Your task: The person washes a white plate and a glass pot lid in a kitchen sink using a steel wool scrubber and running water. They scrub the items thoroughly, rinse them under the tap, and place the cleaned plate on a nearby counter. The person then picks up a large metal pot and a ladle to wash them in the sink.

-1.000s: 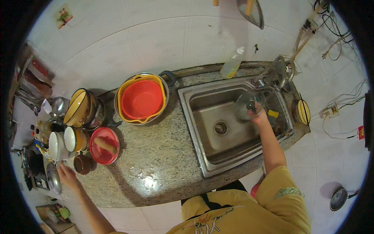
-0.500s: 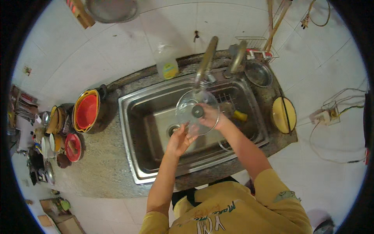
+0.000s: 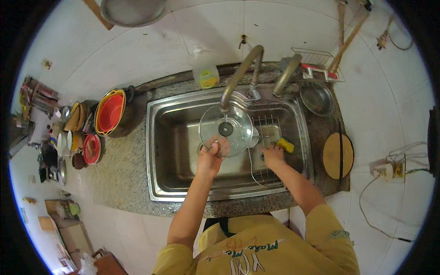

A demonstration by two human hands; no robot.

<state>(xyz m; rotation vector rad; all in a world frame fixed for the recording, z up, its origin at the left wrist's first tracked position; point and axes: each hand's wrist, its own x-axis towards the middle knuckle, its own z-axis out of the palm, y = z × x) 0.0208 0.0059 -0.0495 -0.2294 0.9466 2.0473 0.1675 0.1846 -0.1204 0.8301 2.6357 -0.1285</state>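
My left hand (image 3: pixel 211 158) grips the near rim of a clear glass pot lid (image 3: pixel 238 137) with a dark round knob. The lid is tilted above the sink, right under the spout of the curved metal faucet (image 3: pixel 243 75), where a thin stream appears to reach it. My right hand (image 3: pixel 274 158) is low over the wire rack (image 3: pixel 268 128) in the right part of the sink. Its fingers are curled by a small dark thing that I cannot make out. Just beyond this hand lies a yellow sponge (image 3: pixel 285 145) with a dark side.
The steel sink (image 3: pixel 174 151) is set in a stone counter (image 3: pixel 121 178). A soap bottle (image 3: pixel 205 73) stands behind it. Red and yellow baskets (image 3: pixel 111 112) are at the left. A metal bowl (image 3: pixel 317 98) and a round wooden lid (image 3: pixel 332 156) sit at the right.
My right hand has let go of the lid and moved right and down to the rack, beside the sponge. My left hand still holds the lid under the faucet.
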